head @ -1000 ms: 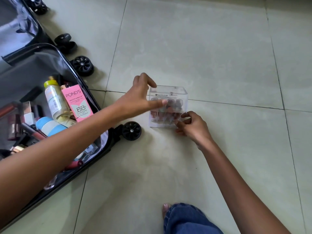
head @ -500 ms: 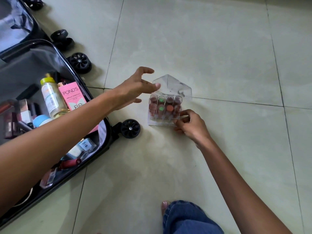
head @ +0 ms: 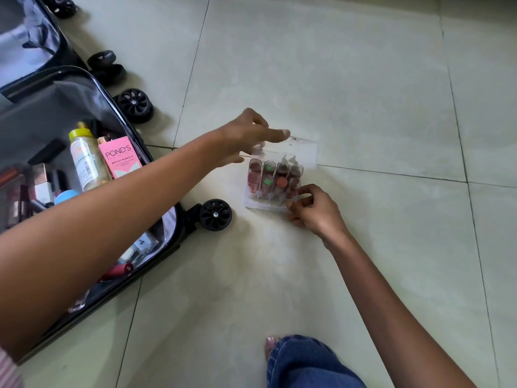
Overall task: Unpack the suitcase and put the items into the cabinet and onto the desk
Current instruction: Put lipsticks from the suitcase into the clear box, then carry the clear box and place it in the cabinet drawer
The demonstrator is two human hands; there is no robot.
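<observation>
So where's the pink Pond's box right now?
The Pond's box lies on the left of the head view, inside the open suitcase, right beside the yellow-capped bottle.

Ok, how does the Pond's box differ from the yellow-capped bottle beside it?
The Pond's box is pink, flat-sided and opaque; the yellow-capped bottle is round and see-through, with pale contents. The box bears large lettering; the bottle a barcode. Both lie side by side in the suitcase, tops pointing the same way.
</observation>
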